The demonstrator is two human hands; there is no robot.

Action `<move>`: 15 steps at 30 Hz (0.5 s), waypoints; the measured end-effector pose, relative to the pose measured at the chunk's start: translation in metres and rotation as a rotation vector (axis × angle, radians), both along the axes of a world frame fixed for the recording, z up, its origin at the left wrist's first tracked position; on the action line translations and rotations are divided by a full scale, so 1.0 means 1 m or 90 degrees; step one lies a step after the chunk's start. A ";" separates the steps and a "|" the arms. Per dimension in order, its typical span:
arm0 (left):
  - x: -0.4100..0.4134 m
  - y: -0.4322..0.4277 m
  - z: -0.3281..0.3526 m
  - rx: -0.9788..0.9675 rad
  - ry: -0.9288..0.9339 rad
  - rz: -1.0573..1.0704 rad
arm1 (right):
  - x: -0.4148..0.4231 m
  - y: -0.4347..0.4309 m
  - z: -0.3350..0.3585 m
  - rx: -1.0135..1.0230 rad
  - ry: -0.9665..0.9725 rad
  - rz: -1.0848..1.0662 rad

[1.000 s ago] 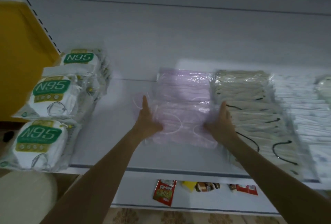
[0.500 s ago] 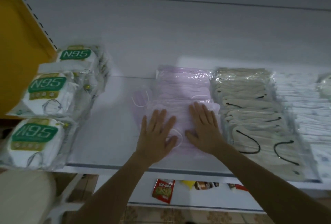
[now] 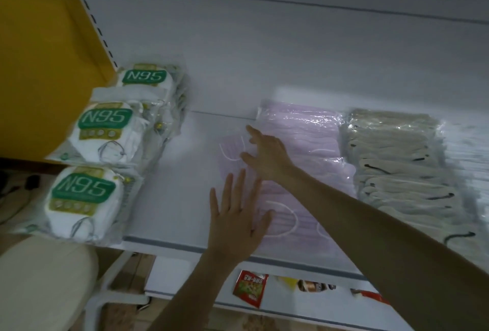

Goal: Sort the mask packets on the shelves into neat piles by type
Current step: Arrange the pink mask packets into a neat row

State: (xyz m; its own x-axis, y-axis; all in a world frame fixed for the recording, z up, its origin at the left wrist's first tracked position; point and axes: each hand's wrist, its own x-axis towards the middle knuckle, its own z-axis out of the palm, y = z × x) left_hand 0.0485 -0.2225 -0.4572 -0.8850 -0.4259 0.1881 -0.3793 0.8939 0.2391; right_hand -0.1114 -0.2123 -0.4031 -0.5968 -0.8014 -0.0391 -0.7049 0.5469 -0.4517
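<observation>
A row of pink mask packets (image 3: 307, 142) lies in the middle of the white shelf (image 3: 174, 198), overlapping from back to front. My left hand (image 3: 238, 214) lies flat, fingers spread, on the left edge of the nearest pink packets. My right hand (image 3: 267, 153) reaches across to the far left of the pink row, fingers straight, touching a pink packet (image 3: 230, 150) that sticks out to the left. Cream packets with black ear loops (image 3: 397, 169) lie in a row right of the pink ones. White N95 packets (image 3: 92, 132) are stacked at the shelf's left end.
A yellow panel (image 3: 45, 60) stands at the far left. More white packets (image 3: 471, 161) sit at the right edge. Below, a lower shelf (image 3: 264, 301) holds a red snack packet (image 3: 248, 291) and other small packets. Bare shelf lies between the N95 and pink piles.
My right hand has moved from beside the left hand on the front pink packets, up and leftward to the stray packet at the back left. The left hand has stayed flat on the front packets.
</observation>
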 end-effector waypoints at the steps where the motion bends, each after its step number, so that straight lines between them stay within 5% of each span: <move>1: 0.010 -0.005 0.000 0.002 -0.001 0.023 | 0.000 -0.014 -0.001 0.052 0.005 0.007; 6: 0.057 -0.018 -0.012 0.005 -0.013 0.059 | 0.030 -0.054 -0.013 0.233 0.088 0.109; 11: 0.073 -0.050 -0.020 0.059 0.055 0.145 | 0.081 -0.072 -0.023 0.196 0.075 0.261; 15: 0.075 -0.079 -0.013 0.023 0.051 0.100 | 0.088 -0.039 -0.011 0.041 0.060 0.226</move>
State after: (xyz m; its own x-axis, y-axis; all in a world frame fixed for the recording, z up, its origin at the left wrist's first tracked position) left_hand 0.1233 -0.3015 -0.4704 -0.7897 -0.5657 0.2374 -0.4923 0.8152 0.3051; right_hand -0.0238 -0.2517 -0.4138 -0.2853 -0.9569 -0.0535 -0.8927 0.2857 -0.3484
